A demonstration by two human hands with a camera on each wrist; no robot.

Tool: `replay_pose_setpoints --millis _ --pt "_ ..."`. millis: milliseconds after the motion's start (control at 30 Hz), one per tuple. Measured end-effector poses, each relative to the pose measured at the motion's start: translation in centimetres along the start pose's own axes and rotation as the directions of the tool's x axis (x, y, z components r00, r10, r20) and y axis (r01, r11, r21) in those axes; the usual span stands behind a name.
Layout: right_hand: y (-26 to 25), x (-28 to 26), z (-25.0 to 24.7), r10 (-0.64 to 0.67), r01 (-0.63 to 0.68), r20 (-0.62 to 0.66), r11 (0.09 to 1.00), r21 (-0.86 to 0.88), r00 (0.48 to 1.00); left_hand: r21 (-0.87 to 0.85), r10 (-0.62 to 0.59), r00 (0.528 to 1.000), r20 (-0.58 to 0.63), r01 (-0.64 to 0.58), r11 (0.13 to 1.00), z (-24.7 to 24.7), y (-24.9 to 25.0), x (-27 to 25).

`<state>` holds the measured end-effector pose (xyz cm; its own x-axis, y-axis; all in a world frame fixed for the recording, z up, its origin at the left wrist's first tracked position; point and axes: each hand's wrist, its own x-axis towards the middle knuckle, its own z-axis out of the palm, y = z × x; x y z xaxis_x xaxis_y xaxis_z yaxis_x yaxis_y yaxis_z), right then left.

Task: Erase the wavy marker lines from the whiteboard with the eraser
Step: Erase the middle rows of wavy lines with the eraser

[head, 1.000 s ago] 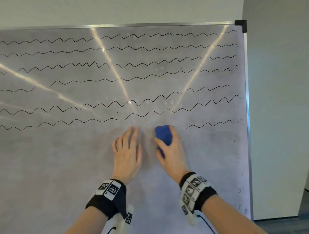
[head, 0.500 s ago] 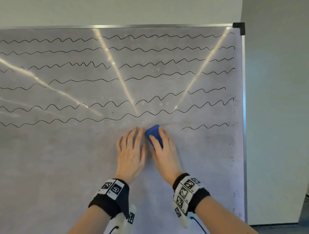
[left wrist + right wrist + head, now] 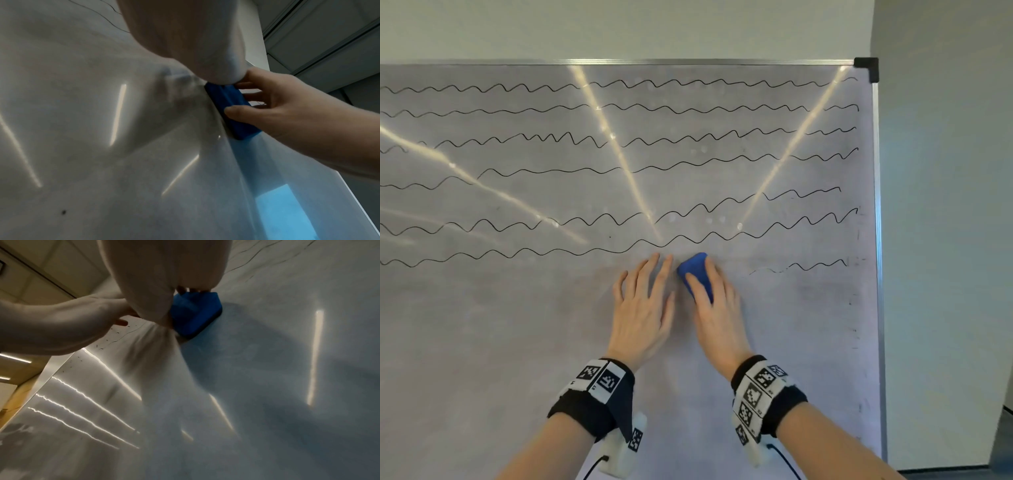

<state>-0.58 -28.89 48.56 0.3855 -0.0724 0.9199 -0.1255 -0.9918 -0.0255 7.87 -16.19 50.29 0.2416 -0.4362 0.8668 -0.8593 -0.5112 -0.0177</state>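
Observation:
The whiteboard [image 3: 517, 342] carries several black wavy lines [image 3: 585, 169] across its upper half. A short remnant of the lowest line [image 3: 811, 266] survives at the right. My right hand [image 3: 717, 301] grips the blue eraser [image 3: 693, 270] and presses it on the board just under the lowest full line. My left hand [image 3: 645, 294] lies flat on the board beside it, fingers straight, almost touching the eraser. The left wrist view shows the eraser [image 3: 232, 112] on edge against the board, thumb and fingers of the right hand [image 3: 287, 112] around it. In the right wrist view the eraser [image 3: 195, 314] peeks out from under my palm.
The board's metal frame [image 3: 878, 240] with a black corner cap [image 3: 866, 66] ends at the right, with a plain wall [image 3: 945, 240] beyond. Small ink specks [image 3: 854, 301] dot the right margin. Below the hands the board is smudged grey without lines.
The right hand slid the eraser left along the lowest line until it sat next to the left hand, then stayed there. The left hand has kept its place.

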Motion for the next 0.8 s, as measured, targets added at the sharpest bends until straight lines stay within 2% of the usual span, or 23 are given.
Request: replay_pose_setpoints --millis 100,167,233,333,400,533,633,733,800 --pt "0.4 0.1 -0.4 -0.117 0.117 0.058 0.993 0.006 0.991 0.004 0.000 1.000 0.013 0.000 1.000 0.0 -0.6 0.6" --pt "2.8 -0.9 -1.4 -0.120 0.122 0.061 0.992 -0.022 0.991 0.009 0.006 1.000 0.028 -0.006 1.000 0.0 -0.9 0.5" --pt "5.8 -2.3 -2.6 0.019 -0.019 -0.010 1.000 -0.007 1.000 0.011 0.022 0.999 0.032 -0.022 1.000 0.0 -1.4 0.1" --pt "7.3 -3.7 -3.9 0.252 -0.252 -0.154 0.967 0.022 0.955 0.009 0.032 0.999 0.023 -0.032 0.999 -0.5 -2.7 -0.7" --pt "5.8 -3.6 -2.9 0.289 -0.295 -0.202 0.955 0.000 0.936 0.009 0.015 1.000 0.009 -0.015 1.000 -0.9 -3.8 -1.2" --pt "-0.9 -1.8 2.3 0.112 -0.115 -0.090 0.993 -0.028 0.990 0.008 0.007 1.000 -0.019 -0.007 1.000 -1.8 -5.4 -1.8" --pt "-5.0 -0.9 3.8 -0.015 0.015 0.016 0.999 -0.028 1.000 0.010 0.012 1.000 -0.009 -0.011 1.000 -2.2 -6.3 -1.9" --pt "-4.5 -0.7 3.0 -0.127 0.129 0.077 0.991 -0.030 0.989 0.006 0.008 1.000 0.009 -0.008 1.000 -2.3 -6.5 -1.8" --pt "-1.6 -1.6 2.0 -0.086 0.087 0.026 0.995 -0.038 0.996 0.006 0.015 1.000 0.007 -0.015 1.000 -2.2 -6.4 -1.9"
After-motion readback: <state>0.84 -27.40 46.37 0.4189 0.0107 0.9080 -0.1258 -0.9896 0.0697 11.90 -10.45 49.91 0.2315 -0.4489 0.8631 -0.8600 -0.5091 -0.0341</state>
